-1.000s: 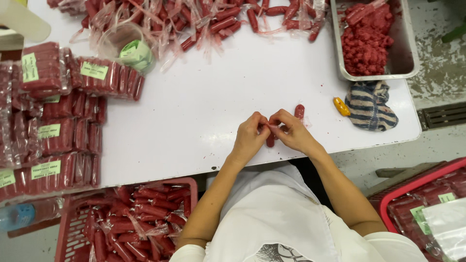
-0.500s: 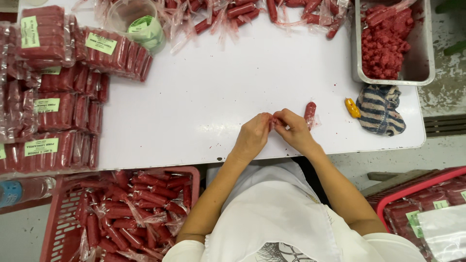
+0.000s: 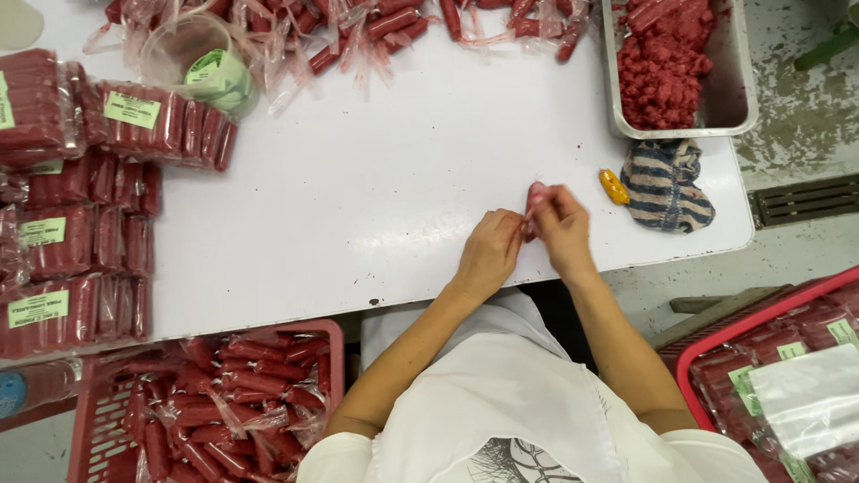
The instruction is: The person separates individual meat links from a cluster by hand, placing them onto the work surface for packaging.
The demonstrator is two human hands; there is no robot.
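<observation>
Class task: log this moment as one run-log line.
left hand: pinching sausage | right hand: gripping same sausage | nearby: striped cloth, yellow object | surface: white table

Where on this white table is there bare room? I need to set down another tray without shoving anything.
The widest bare patch of the table lies mid-table, between the labelled packs on the left and both hands, left hand and right hand. The far edge is crowded with loose sausages; the metal tray and striped cloth fill the right end.

The light is bright and even, coming from above. The white table (image 3: pixel 376 206) shines a little. Shadows are soft and small. The hands (image 3: pixel 528 237) look slightly blurry.
</observation>
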